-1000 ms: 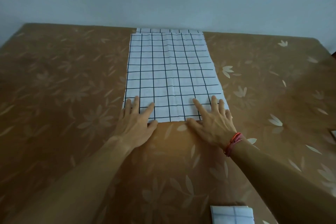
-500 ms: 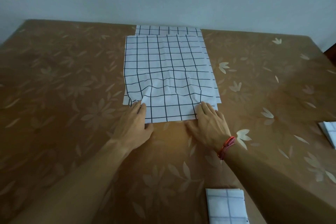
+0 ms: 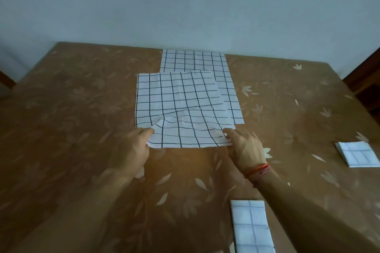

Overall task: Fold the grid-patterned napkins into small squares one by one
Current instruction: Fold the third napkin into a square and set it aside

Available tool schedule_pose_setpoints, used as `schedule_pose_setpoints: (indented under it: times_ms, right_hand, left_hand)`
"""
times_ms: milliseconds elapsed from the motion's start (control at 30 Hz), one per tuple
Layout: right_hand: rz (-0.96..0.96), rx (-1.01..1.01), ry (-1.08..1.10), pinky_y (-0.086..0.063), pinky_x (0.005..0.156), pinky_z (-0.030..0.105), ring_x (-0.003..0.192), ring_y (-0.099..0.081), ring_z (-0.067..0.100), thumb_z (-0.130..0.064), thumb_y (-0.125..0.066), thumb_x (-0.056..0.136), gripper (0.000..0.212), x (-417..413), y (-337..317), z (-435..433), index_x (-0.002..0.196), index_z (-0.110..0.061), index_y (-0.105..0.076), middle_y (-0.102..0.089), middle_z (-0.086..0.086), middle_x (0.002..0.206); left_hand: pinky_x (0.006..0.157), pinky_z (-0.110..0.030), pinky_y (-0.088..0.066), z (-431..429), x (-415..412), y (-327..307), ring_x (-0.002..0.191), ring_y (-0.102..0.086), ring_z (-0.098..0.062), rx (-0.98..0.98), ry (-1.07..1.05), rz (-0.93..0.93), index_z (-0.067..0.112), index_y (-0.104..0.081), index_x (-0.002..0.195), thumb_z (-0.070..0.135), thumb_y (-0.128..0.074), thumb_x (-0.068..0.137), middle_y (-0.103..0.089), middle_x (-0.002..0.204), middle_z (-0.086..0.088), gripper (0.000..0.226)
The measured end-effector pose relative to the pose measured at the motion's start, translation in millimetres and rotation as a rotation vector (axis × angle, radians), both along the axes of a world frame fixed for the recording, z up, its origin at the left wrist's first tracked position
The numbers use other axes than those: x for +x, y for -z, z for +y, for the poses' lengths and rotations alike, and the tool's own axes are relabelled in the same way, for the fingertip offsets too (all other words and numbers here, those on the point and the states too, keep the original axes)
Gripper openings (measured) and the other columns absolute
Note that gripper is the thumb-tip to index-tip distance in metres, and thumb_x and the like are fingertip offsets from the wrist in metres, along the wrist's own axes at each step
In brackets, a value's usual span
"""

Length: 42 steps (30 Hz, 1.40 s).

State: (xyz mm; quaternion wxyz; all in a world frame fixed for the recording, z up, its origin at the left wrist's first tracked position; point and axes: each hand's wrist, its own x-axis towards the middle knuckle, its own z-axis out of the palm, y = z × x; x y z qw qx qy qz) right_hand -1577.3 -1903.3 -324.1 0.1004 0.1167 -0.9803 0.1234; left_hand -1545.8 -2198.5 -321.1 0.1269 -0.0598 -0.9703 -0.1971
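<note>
Left hand [image 3: 133,148], right hand [image 3: 244,148] pinching near corners of top napkin [image 3: 181,98], lying rumpled just beyond knuckles atop lower napkin [image 3: 195,61]; uneven lifting risking skewed fold, dragging lower napkin.

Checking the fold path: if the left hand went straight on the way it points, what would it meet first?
The raised wrinkle in the top napkin that the left hand pinches; beyond it, likely flat cloth.
</note>
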Motion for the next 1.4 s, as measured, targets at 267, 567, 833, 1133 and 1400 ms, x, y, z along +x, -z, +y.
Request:
schedule_pose_setpoints:
  times_ms: [267,567,833,1133,1400]
  right_hand:
    - [-0.140,0.083,0.151,-0.051,0.063,0.025,0.080,-0.066,0.023,-0.018,-0.052,0.088,0.017,39.9,92.7,48.2,0.094,-0.018,-0.069,-0.066,0.021,0.108]
    - [-0.564,-0.297,0.347,-0.055,0.073,0.031,0.077,-0.066,0.018,-0.042,-0.088,0.050,0.052,124.0,20.1,18.3,0.093,-0.018,-0.071,-0.071,-0.006,0.095]
    - [-0.350,-0.353,0.203,-0.044,0.072,0.019,0.081,-0.065,0.011,-0.021,-0.074,0.074,0.009,180.8,-57.5,-25.9,0.083,-0.024,-0.075,-0.074,-0.009,0.084]
    - [-0.611,-0.473,0.200,-0.049,0.059,0.034,0.062,-0.061,0.021,-0.032,-0.079,0.069,0.024,227.6,-49.1,-19.3,0.065,-0.012,-0.067,-0.066,0.002,0.062]
    - [-0.685,-0.498,0.180,-0.051,0.055,0.034,0.058,-0.063,0.021,-0.037,-0.085,0.066,0.041,240.8,-49.2,-9.5,0.069,0.000,-0.067,-0.068,0.009,0.064]
  left_hand:
    - [0.060,-0.033,-0.051,-42.6,57.5,-31.1,0.071,-0.067,-0.032,0.035,-0.098,-0.080,0.015,-0.072,0.094,0.012,-0.064,0.082,-0.072,0.078,-0.006,0.015]
    - [0.060,-0.025,-0.042,-78.3,146.1,-42.2,0.072,-0.068,-0.025,0.072,-0.096,-0.145,0.013,-0.073,0.087,0.001,-0.074,0.077,-0.073,0.080,0.000,0.016]
    - [0.062,-0.021,-0.045,-101.6,211.2,-50.3,0.074,-0.065,-0.014,0.192,-0.054,-0.254,0.015,-0.074,0.094,0.009,-0.069,0.087,-0.072,0.084,0.003,0.010]
    - [0.061,-0.004,-0.044,-111.4,275.3,-55.1,0.067,-0.061,0.011,0.309,-0.099,-0.354,0.015,-0.073,0.097,0.007,-0.068,0.088,-0.070,0.082,0.011,0.013]
    - [0.053,-0.025,-0.042,-130.8,292.6,-58.6,0.058,-0.058,-0.010,0.272,-0.064,-0.394,0.024,-0.068,0.073,0.013,-0.067,0.086,-0.061,0.059,0.005,0.017]
